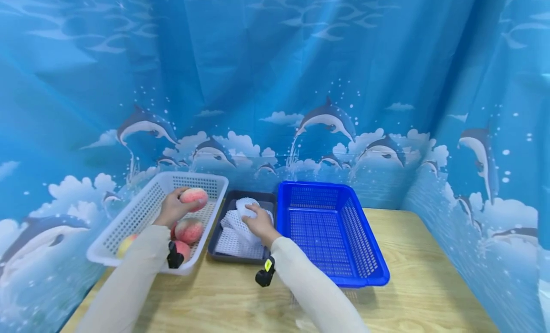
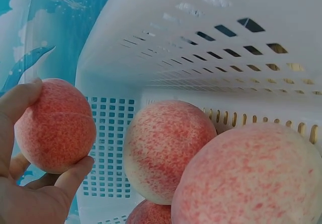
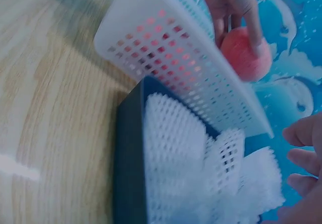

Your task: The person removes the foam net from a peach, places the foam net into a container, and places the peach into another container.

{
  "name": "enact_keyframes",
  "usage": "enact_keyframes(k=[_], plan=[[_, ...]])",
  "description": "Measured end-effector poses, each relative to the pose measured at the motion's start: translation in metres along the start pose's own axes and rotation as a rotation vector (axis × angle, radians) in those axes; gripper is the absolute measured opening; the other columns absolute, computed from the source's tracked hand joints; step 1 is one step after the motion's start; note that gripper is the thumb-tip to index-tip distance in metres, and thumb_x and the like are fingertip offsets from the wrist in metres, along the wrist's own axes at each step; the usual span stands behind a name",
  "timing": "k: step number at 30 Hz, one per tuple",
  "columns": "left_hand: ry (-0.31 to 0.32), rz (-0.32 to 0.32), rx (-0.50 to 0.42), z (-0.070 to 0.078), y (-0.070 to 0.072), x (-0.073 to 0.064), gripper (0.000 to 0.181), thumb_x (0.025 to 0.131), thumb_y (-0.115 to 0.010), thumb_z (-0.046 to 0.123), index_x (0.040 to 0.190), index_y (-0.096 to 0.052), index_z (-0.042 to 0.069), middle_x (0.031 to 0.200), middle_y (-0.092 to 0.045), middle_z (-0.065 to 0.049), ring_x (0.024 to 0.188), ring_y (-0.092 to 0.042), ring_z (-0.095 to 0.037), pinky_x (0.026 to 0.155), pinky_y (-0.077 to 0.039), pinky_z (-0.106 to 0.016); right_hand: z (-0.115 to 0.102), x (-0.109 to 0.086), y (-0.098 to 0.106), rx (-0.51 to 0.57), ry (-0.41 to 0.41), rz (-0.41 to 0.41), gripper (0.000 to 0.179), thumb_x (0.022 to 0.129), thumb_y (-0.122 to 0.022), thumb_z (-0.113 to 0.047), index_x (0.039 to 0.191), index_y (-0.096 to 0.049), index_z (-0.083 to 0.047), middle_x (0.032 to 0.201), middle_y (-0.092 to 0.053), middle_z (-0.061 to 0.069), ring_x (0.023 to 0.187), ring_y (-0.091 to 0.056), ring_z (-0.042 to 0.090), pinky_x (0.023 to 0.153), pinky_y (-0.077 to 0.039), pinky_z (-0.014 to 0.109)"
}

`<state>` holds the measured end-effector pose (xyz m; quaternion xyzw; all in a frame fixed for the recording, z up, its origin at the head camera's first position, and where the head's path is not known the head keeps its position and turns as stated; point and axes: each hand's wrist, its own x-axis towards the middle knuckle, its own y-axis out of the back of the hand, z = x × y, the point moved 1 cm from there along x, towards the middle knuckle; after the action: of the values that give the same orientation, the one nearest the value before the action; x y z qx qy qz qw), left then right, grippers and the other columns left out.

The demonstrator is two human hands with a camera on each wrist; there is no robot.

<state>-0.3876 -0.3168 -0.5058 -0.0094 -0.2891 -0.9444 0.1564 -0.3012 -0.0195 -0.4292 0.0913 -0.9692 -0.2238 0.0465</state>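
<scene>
My left hand (image 1: 174, 209) grips a pink-red peach (image 1: 194, 199), fingers and thumb around its sides, above the white basket (image 1: 221, 185). More peaches (image 2: 168, 151) lie in that basket below the hand. The left wrist view shows the held peach (image 2: 55, 126) left of the others. My right hand (image 1: 259, 224) is over the dark grey tray (image 1: 234, 260), its fingers spread at the upper end of the white foam fruit nets (image 1: 240, 232). In the right wrist view these nets (image 3: 176, 158) stand in a loose pile, and the right fingers (image 3: 304, 158) lie beside them.
A blue basket (image 1: 380, 274) stands right of the tray, close against it. All three containers stand on a wooden table (image 1: 421, 275). A blue dolphin-print curtain (image 1: 258, 84) hangs behind and at both sides. A yellowish fruit (image 1: 126, 244) lies in the white basket's near left part.
</scene>
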Motion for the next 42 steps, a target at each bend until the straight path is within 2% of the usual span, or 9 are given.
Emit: enact_keyframes(k=[8, 15, 20, 24, 26, 30, 34, 38, 42], plan=[[-0.013, -0.028, 0.014, 0.010, 0.001, -0.006, 0.107, 0.066, -0.071, 0.071, 0.148, -0.034, 0.013, 0.140, -0.046, -0.018, 0.120, -0.049, -0.035, 0.096, -0.047, -0.055, -0.021, -0.009, 0.022, 0.059, 0.041, -0.010, 0.043, 0.092, -0.061, -0.015, 0.134, -0.055, -0.008, 0.149, -0.041, 0.013, 0.139, -0.032, 0.033, 0.113, -0.031, 0.049], [0.082, -0.133, -0.044, 0.082, 0.024, -0.060, 0.084, 0.085, -0.072, 0.035, 0.149, -0.028, 0.003, 0.147, -0.036, -0.026, 0.129, -0.041, -0.042, 0.104, -0.041, -0.055, -0.026, -0.027, 0.051, 0.163, 0.096, -0.012, 0.046, 0.092, -0.064, -0.017, 0.136, -0.053, -0.012, 0.147, -0.043, 0.013, 0.138, -0.034, 0.032, 0.110, -0.035, 0.050], [0.117, -0.132, -0.028, 0.084, 0.022, -0.063, 0.081, 0.086, -0.071, 0.029, 0.148, -0.028, -0.001, 0.145, -0.036, -0.029, 0.128, -0.042, -0.043, 0.103, -0.042, -0.055, -0.028, -0.045, 0.076, 0.188, 0.170, -0.010, 0.048, 0.092, -0.063, -0.018, 0.138, -0.050, -0.010, 0.149, -0.039, 0.012, 0.140, -0.029, 0.034, 0.115, -0.028, 0.048], [0.115, -0.152, -0.027, 0.080, 0.021, -0.060, 0.082, 0.085, -0.071, 0.028, 0.148, -0.027, -0.001, 0.145, -0.036, -0.030, 0.125, -0.044, -0.044, 0.101, -0.044, -0.054, -0.024, -0.057, 0.094, 0.204, 0.187, 0.009, 0.048, 0.092, -0.064, -0.020, 0.138, -0.051, -0.013, 0.148, -0.041, 0.009, 0.140, -0.031, 0.031, 0.114, -0.030, 0.047], [0.101, -0.159, -0.013, 0.077, 0.021, -0.058, 0.078, 0.086, -0.069, 0.025, 0.147, -0.029, -0.002, 0.145, -0.037, -0.030, 0.125, -0.044, -0.045, 0.100, -0.045, -0.055, -0.021, -0.062, 0.100, 0.208, 0.179, 0.012, 0.048, 0.092, -0.065, -0.022, 0.138, -0.051, -0.015, 0.148, -0.042, 0.007, 0.140, -0.032, 0.029, 0.114, -0.031, 0.045], [0.012, -0.168, 0.076, 0.076, 0.023, -0.055, 0.058, 0.090, -0.061, 0.014, 0.141, -0.039, -0.006, 0.137, -0.045, -0.032, 0.121, -0.047, -0.047, 0.094, -0.048, -0.055, -0.017, -0.069, 0.110, 0.212, 0.162, 0.025, 0.049, 0.092, -0.066, -0.025, 0.138, -0.051, -0.017, 0.147, -0.044, 0.005, 0.138, -0.034, 0.027, 0.112, -0.035, 0.043], [-0.076, -0.245, 0.167, 0.077, 0.023, -0.053, 0.050, 0.091, -0.058, 0.011, 0.136, -0.045, -0.006, 0.132, -0.048, -0.034, 0.119, -0.047, -0.049, 0.093, -0.048, -0.056, -0.013, -0.074, 0.117, 0.228, 0.158, 0.044, 0.049, 0.092, -0.065, -0.024, 0.138, -0.051, -0.017, 0.146, -0.044, 0.004, 0.138, -0.035, 0.026, 0.112, -0.035, 0.044], [-0.085, -0.319, 0.202, 0.074, 0.022, -0.054, 0.054, 0.090, -0.060, 0.010, 0.137, -0.043, -0.010, 0.133, -0.044, -0.038, 0.118, -0.047, -0.051, 0.091, -0.049, -0.055, -0.009, -0.076, 0.121, 0.243, 0.160, 0.048, 0.048, 0.092, -0.064, -0.021, 0.138, -0.050, -0.015, 0.146, -0.045, 0.005, 0.138, -0.035, 0.027, 0.112, -0.034, 0.043], [-0.064, -0.322, 0.213, 0.070, 0.023, -0.057, 0.055, 0.088, -0.062, 0.009, 0.136, -0.042, -0.012, 0.131, -0.044, -0.040, 0.115, -0.049, -0.051, 0.088, -0.051, -0.053, -0.004, -0.078, 0.124, 0.254, 0.157, 0.053, 0.049, 0.092, -0.065, -0.020, 0.138, -0.050, -0.012, 0.145, -0.045, 0.008, 0.138, -0.035, 0.029, 0.112, -0.034, 0.044]])
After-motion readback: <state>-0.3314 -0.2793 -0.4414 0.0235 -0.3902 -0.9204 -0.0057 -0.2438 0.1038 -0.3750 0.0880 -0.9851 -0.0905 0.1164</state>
